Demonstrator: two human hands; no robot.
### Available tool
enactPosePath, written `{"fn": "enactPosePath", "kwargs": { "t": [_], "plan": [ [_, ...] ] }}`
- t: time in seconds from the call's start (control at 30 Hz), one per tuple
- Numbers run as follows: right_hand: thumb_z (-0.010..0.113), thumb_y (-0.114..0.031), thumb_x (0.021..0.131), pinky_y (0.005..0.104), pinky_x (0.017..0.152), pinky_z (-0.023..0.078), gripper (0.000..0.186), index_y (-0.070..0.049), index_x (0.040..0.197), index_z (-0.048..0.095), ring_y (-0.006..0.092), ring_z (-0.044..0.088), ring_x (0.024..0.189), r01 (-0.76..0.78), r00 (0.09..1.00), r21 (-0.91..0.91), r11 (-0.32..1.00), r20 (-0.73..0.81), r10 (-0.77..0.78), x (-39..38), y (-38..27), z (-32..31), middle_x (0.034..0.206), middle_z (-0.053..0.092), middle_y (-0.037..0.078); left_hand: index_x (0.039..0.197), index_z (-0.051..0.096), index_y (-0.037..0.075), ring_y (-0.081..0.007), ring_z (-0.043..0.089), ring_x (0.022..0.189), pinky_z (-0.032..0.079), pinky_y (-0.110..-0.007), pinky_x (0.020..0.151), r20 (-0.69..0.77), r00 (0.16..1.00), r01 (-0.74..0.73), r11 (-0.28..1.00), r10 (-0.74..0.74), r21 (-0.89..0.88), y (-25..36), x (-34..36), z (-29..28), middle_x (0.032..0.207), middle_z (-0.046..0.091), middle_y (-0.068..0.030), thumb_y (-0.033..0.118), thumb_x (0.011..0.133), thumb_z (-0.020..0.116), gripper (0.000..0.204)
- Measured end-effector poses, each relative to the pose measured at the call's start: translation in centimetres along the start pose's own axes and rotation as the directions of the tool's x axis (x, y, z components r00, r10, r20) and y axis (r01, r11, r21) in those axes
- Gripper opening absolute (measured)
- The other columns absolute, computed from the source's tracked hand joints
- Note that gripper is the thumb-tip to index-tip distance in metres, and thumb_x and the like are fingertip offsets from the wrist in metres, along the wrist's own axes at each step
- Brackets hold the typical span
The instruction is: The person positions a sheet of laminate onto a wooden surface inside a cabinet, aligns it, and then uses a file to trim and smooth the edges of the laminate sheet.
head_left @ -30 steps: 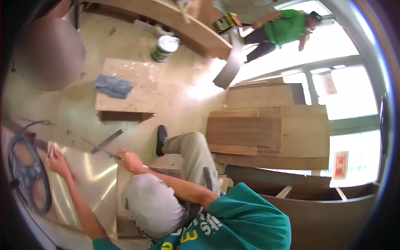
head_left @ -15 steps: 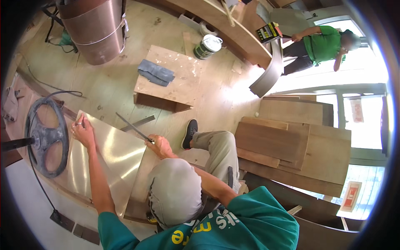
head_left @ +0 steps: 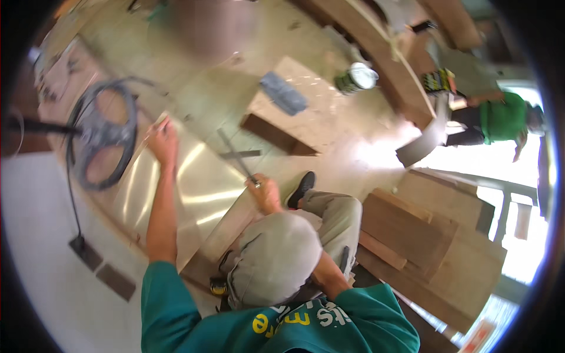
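Right of the spoked wheel lies the shiny sheet; my left hand's grip there is unclear. Farther right, my right hand's fingers clasp a thin bar. Seemingly positioning; next calls for steadiness.

The left hand is blurry at a corner of the shiny sheet. The right hand hides part of a thin tool.

Grey wheel: blocks the left hand toward 9 o'clock.
Thin tool: juts from the right hand toward 11 o'clock.
Bent knee: blocks that hand toward 5 o'clock.
Floor: lies open toward the left hand's 1 o'clock.
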State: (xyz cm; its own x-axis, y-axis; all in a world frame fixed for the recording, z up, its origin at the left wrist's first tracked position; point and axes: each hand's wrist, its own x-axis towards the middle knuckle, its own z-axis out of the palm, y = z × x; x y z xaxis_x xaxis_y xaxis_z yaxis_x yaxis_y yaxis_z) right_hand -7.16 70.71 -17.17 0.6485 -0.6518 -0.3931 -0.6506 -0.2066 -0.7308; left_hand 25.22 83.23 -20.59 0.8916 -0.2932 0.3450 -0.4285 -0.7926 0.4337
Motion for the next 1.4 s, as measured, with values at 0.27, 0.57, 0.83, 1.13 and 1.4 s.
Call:
{"fn": "enactPosePath", "kwargs": {
  "t": [0.27, 0.57, 0.83, 1.13, 1.4],
  "plan": [
    [0.066, -0.028, 0.086, 0.0424, 0.073, 0.05, 0.025, -0.006, 0.097, 0.071, 0.0367, 0.067, 0.083, -0.12, 0.992, 0.093, 0.988, 0.058, 0.115, -0.1, -0.6, 0.6, 0.089, 0.069, 0.02, 0.105, 0.074, 0.027, -0.0304, 0.053, 0.107, 0.038, -0.049, 0.096, -0.02, 1.0, 0.017, 0.999, -0.016, 0.038, -0.1, 0.0, -0.8, 0.109, 0.059, -0.0093, 0.031, 0.085, 0.065, 0.022],
    [0.067, -0.028, 0.085, 0.0421, 0.076, 0.05, 0.025, -0.006, 0.097, 0.071, 0.0366, 0.066, 0.084, -0.115, 0.993, 0.103, 0.988, 0.013, 0.114, -0.1, -0.4, -0.3, 0.088, 0.069, 0.02, 0.106, 0.074, 0.027, -0.0288, 0.052, 0.109, 0.038, -0.05, 0.096, 0.008, 0.999, 0.039, 0.999, -0.039, 0.004, 0.9, -0.2, -0.6, 0.108, 0.059, -0.0086, 0.031, 0.085, 0.066, 0.023],
    [0.068, -0.027, 0.085, 0.0411, 0.075, 0.05, 0.024, -0.006, 0.096, 0.071, 0.0353, 0.067, 0.083, -0.084, 0.996, 0.082, 0.993, 0.01, 0.084, -0.2, -0.5, 0.3, 0.089, 0.069, 0.02, 0.104, 0.075, 0.027, -0.0277, 0.051, 0.107, 0.037, -0.047, 0.096, -0.01, 0.999, 0.041, 0.999, -0.041, 0.002, 0.4, 0.0, -0.5, 0.105, 0.058, -0.0074, 0.033, 0.085, 0.066, 0.022],
    [0.069, -0.026, 0.085, 0.0403, 0.07, 0.049, 0.023, -0.005, 0.095, 0.071, 0.0334, 0.066, 0.076, -0.079, 0.997, 0.123, 0.989, -0.005, 0.08, -0.2, -0.4, 0.1, 0.083, 0.068, 0.019, 0.104, 0.075, 0.028, -0.0269, 0.05, 0.107, 0.036, -0.049, 0.095, -0.004, 0.997, 0.072, 0.996, -0.073, -0.05, -0.1, 0.1, -0.1, 0.104, 0.056, -0.0062, 0.034, 0.083, 0.069, 0.022],
    [0.07, -0.028, 0.085, 0.0406, 0.068, 0.048, 0.025, -0.005, 0.093, 0.071, 0.034, 0.065, 0.073, -0.071, 0.997, 0.066, 0.995, 0.019, 0.07, 0.1, 0.0, 0.3, 0.078, 0.066, 0.019, 0.107, 0.074, 0.028, -0.0261, 0.046, 0.114, 0.031, -0.047, 0.097, -0.037, 0.999, 0.021, 0.998, -0.019, 0.063, 0.3, -0.3, -0.5, 0.111, 0.056, -0.0058, 0.033, 0.086, 0.066, 0.023]
  ]
}}
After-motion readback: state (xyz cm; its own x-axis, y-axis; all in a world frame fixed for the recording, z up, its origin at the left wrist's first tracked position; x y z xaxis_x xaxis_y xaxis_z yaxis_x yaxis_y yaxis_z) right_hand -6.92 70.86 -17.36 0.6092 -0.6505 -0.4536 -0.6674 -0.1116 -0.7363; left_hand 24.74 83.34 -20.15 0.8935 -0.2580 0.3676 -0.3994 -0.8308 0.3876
